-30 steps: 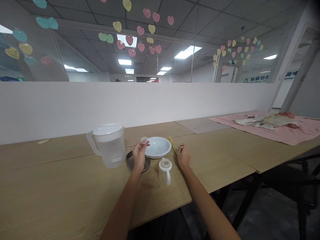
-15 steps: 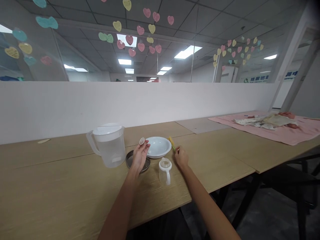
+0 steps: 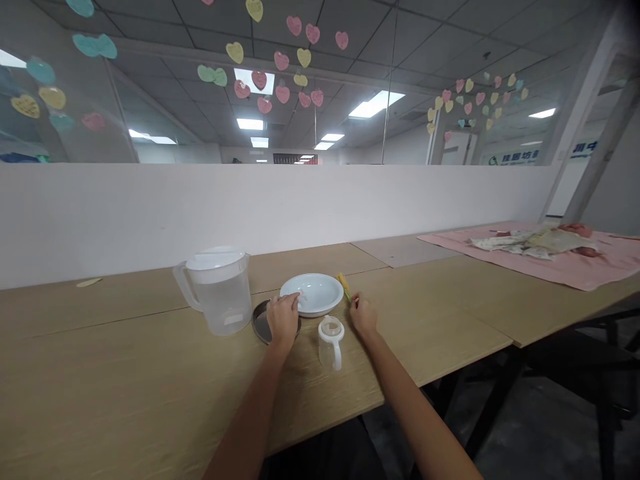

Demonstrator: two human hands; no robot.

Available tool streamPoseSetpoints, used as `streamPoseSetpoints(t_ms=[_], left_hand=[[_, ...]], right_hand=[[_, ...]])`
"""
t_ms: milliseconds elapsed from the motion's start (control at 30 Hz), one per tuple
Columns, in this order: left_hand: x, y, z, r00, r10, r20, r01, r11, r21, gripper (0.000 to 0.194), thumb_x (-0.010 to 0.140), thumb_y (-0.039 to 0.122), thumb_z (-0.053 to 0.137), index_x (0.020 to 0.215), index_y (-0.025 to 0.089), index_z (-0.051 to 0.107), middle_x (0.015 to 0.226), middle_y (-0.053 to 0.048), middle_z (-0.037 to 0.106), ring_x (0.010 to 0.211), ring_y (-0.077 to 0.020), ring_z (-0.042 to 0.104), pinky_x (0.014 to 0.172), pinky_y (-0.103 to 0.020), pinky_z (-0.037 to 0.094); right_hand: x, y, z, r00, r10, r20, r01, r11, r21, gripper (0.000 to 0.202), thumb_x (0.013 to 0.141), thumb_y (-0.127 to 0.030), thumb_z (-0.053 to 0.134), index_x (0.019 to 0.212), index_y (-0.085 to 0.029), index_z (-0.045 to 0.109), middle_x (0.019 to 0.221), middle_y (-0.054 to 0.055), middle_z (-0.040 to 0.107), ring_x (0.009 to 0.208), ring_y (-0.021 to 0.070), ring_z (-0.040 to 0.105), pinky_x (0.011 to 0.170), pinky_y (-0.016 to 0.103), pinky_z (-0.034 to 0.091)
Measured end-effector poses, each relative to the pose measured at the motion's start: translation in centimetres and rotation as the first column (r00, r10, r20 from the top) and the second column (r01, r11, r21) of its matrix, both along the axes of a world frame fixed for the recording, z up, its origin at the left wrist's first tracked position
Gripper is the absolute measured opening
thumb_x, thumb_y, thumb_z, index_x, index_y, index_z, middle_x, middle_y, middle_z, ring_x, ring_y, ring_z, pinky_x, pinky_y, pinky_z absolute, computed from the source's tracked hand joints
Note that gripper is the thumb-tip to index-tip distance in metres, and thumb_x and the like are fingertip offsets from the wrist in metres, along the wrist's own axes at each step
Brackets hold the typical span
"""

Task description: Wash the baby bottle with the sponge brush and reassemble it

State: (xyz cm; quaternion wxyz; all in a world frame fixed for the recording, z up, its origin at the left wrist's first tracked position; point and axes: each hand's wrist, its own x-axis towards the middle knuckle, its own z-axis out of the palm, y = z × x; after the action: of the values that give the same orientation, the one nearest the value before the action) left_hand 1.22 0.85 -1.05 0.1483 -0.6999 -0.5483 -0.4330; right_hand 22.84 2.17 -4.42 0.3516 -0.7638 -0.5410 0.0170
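Bowl (image 3: 318,293) rim meets the left hand (image 3: 283,319), fingers pinched together on something too small to tell; right hand (image 3: 363,317) rests loosely curled on the tabletop (image 3: 125,373).

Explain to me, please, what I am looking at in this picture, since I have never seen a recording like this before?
There is no machine here: a camera worn on a person's head looks forward and down, so the two bare arms reaching in from below are that person's own. On the wooden table stand a clear lidded pitcher, a white bowl, a dark metal dish and a small clear bottle with a handle. The left hand rests at the bowl's near rim, over the dish, and seems to pinch something small there. The right hand lies on the table beside a yellow-green stick; whether it touches it is unclear. A pink cloth lies far right.
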Motion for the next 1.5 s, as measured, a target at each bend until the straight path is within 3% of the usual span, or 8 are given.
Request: streamPoseSetpoints(t_ms=[300,500,767,1000,1100,1267,1367,1500], left_hand=[[0.0,0.2,0.5,0.996,-0.036,-0.088,0.028,0.996,-0.084,0.024,0.089,0.018,0.054,0.092,0.023,0.077,0.086,-0.011,0.076,0.085,-0.0261,0.064,0.078,-0.036,0.047],[-0.1,0.3,0.7,0.987,-0.141,0.075,0.155,0.958,-0.243,0.023,0.090,0.018,0.054,0.096,0.021,0.076,0.094,-0.010,0.077,0.088,-0.0232,0.067,0.081,-0.034,0.048],[0.6,0.0,0.4,0.956,-0.199,0.216,0.246,0.945,-0.217,0.021,0.091,0.020,0.053,0.098,0.020,0.073,0.095,-0.009,0.077,0.090,-0.0232,0.071,0.081,-0.033,0.052],[1.1,0.1,0.5,0.821,-0.305,0.482,0.386,0.920,-0.075,0.012,0.087,0.022,0.057,0.089,0.020,0.069,0.093,-0.006,0.077,0.090,-0.0208,0.072,0.084,-0.033,0.056],[1.1,0.3,0.4,0.736,-0.351,0.578,0.434,0.901,-0.005,0.009,0.084,0.025,0.060,0.085,0.020,0.067,0.091,-0.007,0.076,0.089,-0.0206,0.072,0.084,-0.033,0.056],[1.1,0.8,0.2,0.571,-0.382,0.726,0.463,0.881,0.100,0.013,0.079,0.028,0.064,0.087,0.018,0.065,0.091,-0.008,0.075,0.086,-0.0197,0.072,0.082,-0.032,0.056],[1.1,1.0,0.2,0.495,-0.388,0.778,0.466,0.874,0.139,0.015,0.076,0.027,0.067,0.087,0.017,0.066,0.091,-0.009,0.075,0.085,-0.0193,0.072,0.082,-0.032,0.056],[1.3,0.8,0.5,0.410,-0.368,0.835,0.459,0.874,0.160,0.017,0.074,0.027,0.071,0.086,0.016,0.066,0.089,-0.009,0.074,0.082,-0.0186,0.071,0.081,-0.031,0.056]], right_hand=[[0.0,0.3,-0.2,0.997,0.048,-0.059,-0.049,0.999,-0.021,0.021,0.093,-0.016,0.048,0.101,-0.018,0.067,0.093,0.006,0.072,0.082,0.0166,0.065,0.061,0.024,0.034],[-0.3,0.0,0.1,0.995,0.097,-0.018,-0.098,0.994,-0.045,0.019,0.089,-0.017,0.052,0.097,-0.019,0.069,0.090,0.005,0.072,0.081,0.0176,0.065,0.060,0.024,0.034],[-0.5,-0.3,0.2,0.979,0.201,0.025,-0.200,0.979,-0.037,0.026,0.090,-0.017,0.050,0.110,-0.020,0.067,0.095,0.005,0.073,0.088,0.0176,0.066,0.065,0.023,0.038],[-0.4,0.1,-0.3,0.976,0.209,0.056,-0.208,0.978,-0.015,0.023,0.090,-0.021,0.048,0.092,-0.020,0.071,0.086,0.007,0.072,0.077,0.0197,0.065,0.063,0.026,0.039],[-0.3,0.2,-0.8,0.979,0.200,0.028,-0.202,0.960,0.192,0.029,0.093,-0.029,0.045,0.080,-0.020,0.069,0.076,0.007,0.070,0.067,0.0183,0.061,0.059,0.026,0.037],[-1.0,-1.0,-0.9,0.950,0.313,0.004,-0.221,0.664,0.714,0.043,0.097,-0.039,0.035,0.071,-0.019,0.062,0.062,0.006,0.062,0.057,0.0165,0.055,0.058,0.028,0.040],[-2.0,-2.0,-0.6,0.885,0.458,0.081,-0.325,0.484,0.813,0.032,0.095,-0.037,0.042,0.080,-0.019,0.064,0.068,0.006,0.065,0.062,0.0174,0.059,0.061,0.029,0.045],[-2.8,-2.9,-0.3,0.825,0.555,0.106,-0.360,0.371,0.856,0.027,0.093,-0.036,0.044,0.088,-0.019,0.064,0.074,0.006,0.066,0.066,0.0195,0.063,0.063,0.032,0.050]])
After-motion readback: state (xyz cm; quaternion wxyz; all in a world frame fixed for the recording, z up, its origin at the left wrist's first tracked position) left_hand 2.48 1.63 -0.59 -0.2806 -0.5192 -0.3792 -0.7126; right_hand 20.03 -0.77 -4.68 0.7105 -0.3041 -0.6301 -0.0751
